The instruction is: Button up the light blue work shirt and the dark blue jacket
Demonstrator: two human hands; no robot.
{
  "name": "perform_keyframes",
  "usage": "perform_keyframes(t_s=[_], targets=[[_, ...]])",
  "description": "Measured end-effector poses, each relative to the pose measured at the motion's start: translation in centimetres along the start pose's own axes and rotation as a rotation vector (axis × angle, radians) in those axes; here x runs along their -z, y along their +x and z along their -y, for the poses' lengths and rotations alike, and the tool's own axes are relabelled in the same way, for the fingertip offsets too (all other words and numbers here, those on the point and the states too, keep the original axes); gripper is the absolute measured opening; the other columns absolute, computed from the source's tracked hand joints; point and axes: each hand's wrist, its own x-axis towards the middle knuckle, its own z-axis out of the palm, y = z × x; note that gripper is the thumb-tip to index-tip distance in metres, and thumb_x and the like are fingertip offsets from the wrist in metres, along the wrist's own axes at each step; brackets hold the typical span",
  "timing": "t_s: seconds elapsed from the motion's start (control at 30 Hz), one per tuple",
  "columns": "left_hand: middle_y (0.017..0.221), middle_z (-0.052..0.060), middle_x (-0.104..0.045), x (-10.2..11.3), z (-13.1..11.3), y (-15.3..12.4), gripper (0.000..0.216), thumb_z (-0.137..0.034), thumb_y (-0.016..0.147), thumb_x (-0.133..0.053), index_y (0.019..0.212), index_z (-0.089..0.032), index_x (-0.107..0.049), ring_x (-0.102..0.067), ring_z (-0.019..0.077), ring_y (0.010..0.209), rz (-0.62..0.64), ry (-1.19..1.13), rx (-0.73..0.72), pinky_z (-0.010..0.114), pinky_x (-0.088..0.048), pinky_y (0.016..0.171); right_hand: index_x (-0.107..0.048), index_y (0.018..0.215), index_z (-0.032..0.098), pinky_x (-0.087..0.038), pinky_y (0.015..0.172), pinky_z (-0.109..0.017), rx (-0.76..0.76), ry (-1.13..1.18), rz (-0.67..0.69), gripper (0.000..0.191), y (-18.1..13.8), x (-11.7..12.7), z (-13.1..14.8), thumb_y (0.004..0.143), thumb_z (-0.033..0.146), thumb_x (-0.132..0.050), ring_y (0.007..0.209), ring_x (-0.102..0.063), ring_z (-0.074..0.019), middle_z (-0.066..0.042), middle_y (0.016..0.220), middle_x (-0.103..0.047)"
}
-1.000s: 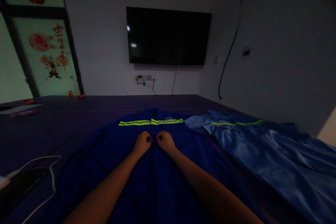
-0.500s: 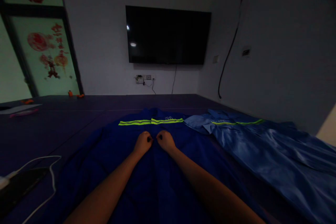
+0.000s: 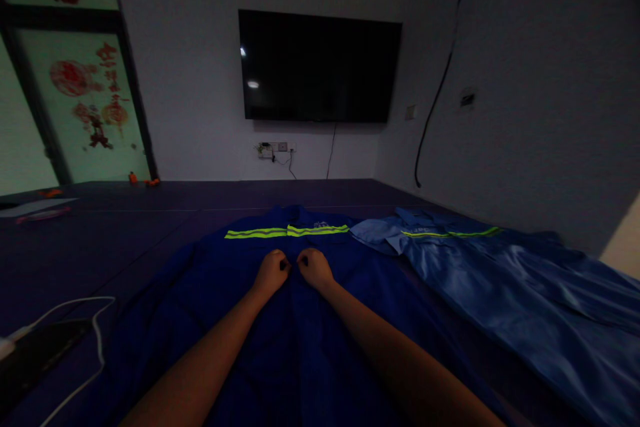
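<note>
A dark blue work jacket (image 3: 220,320) with a yellow-green reflective stripe across the chest lies spread out, front side up. Just below the stripe, my left hand (image 3: 273,271) is closed in a pinch at the front opening. Close beside it, my right hand (image 3: 315,268) pinches the other side of the opening, with a small gap between the two. My fingertips are dark and partly hidden, so any button or zip there cannot be made out. To the right lies a lighter blue work jacket (image 3: 480,280) with a similar stripe, untouched by my hands.
At the lower left lies a dark flat device (image 3: 45,353) with a white cable (image 3: 100,340). Farther back are a pale sheet (image 3: 37,208) and small orange objects (image 3: 151,182) on the purple floor (image 3: 165,213). A television (image 3: 320,67) hangs on the wall.
Almost nothing differs. Both hands keep their pinch at the jacket's front opening, and the view has shifted very slightly.
</note>
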Motion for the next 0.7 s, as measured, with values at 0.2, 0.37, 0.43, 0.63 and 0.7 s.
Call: perform_keyframes(t_s=[0.2, 0.37, 0.43, 0.63, 0.7], targets=[[0.071, 0.002, -0.057, -0.02, 0.08, 0.00, 0.007, -0.009, 0.067, -0.056, 0.061, -0.014, -0.057, -0.054, 0.0134, 0.071, 0.011, -0.019, 0.006, 0.025, -0.040, 0.067, -0.066, 0.073, 0.017, -0.042, 0.077, -0.021, -0.016, -0.001, 0.005, 0.020, -0.07, 0.18, 0.15, 0.069, 0.008, -0.049, 0.083, -0.060, -0.0149, -0.005, 0.086, -0.067], [0.071, 0.003, -0.057, 0.04, 0.02, -0.07, 0.009, -0.009, 0.068, -0.054, 0.061, -0.014, -0.057, -0.053, 0.0135, 0.070, 0.016, -0.008, -0.009, 0.025, -0.040, 0.067, -0.067, 0.072, 0.017, -0.042, 0.076, -0.020, -0.006, 0.004, 0.009, 0.020, 0.06, 0.16, 0.13, 0.069, 0.008, -0.049, 0.082, -0.060, -0.0146, -0.005, 0.085, -0.067], [0.070, 0.003, -0.056, 0.08, -0.04, -0.09, 0.010, -0.009, 0.068, -0.053, 0.060, -0.014, -0.056, -0.053, 0.0134, 0.070, 0.022, 0.003, -0.012, 0.025, -0.039, 0.066, -0.067, 0.072, 0.016, -0.041, 0.076, -0.020, -0.004, -0.005, 0.006, 0.021, 0.08, 0.16, 0.13, 0.069, 0.007, -0.048, 0.082, -0.059, -0.0146, -0.006, 0.084, -0.067], [0.068, 0.002, -0.055, 0.14, -0.17, -0.05, 0.010, -0.009, 0.068, -0.054, 0.060, -0.014, -0.055, -0.052, 0.0129, 0.068, 0.034, 0.021, -0.015, 0.024, -0.039, 0.065, -0.067, 0.071, 0.017, -0.041, 0.076, -0.020, 0.000, 0.006, 0.010, 0.021, 0.03, 0.33, 0.12, 0.069, 0.007, -0.049, 0.082, -0.059, -0.0146, -0.005, 0.084, -0.067], [0.068, 0.002, -0.056, 0.15, -0.17, -0.03, 0.009, -0.009, 0.068, -0.054, 0.061, -0.015, -0.055, -0.053, 0.0132, 0.068, 0.038, 0.026, -0.017, 0.025, -0.039, 0.065, -0.067, 0.071, 0.017, -0.041, 0.077, -0.020, -0.001, 0.005, 0.012, 0.022, 0.02, 0.37, 0.12, 0.069, 0.006, -0.049, 0.083, -0.059, -0.0144, -0.005, 0.085, -0.067]])
